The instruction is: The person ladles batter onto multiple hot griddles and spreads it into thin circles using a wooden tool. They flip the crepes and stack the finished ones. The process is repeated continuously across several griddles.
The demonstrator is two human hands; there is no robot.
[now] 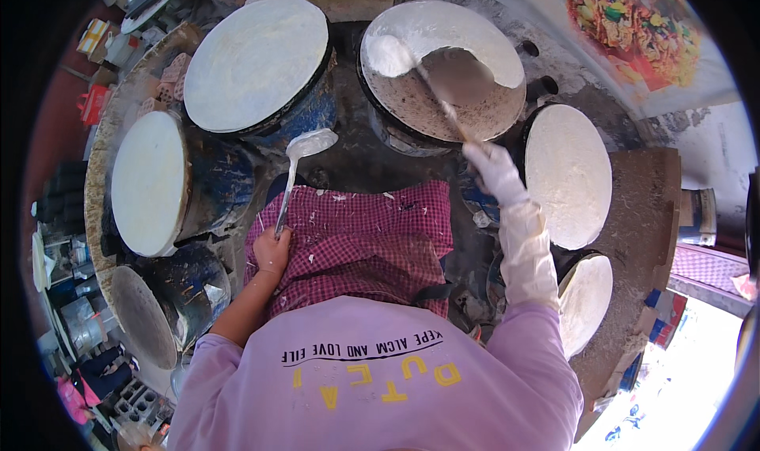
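My left hand (273, 250) is closed on the handle of a batter-coated ladle (312, 143), held over the checked apron. On my right hand (494, 169) is a pale glove, and it grips a wooden-handled spreader (439, 101). A white lump of batter or dough (389, 56) lies at the spreader's far end, on the round griddle (427, 114) ahead. White batter (457, 21) covers that griddle's far part in a curved band; its near part shows bare, speckled metal. The griddle (255, 65) at front left bears a full white layer.
White-covered griddles stand at left (148, 184), right (568, 175) and lower right (586, 305). A grey griddle (144, 317) sits at lower left. Blue drums (219, 181) support griddles. A curved ledge (104, 154) runs along the left, a brown counter (638, 213) along the right. A person in pink (74, 399) is far left.
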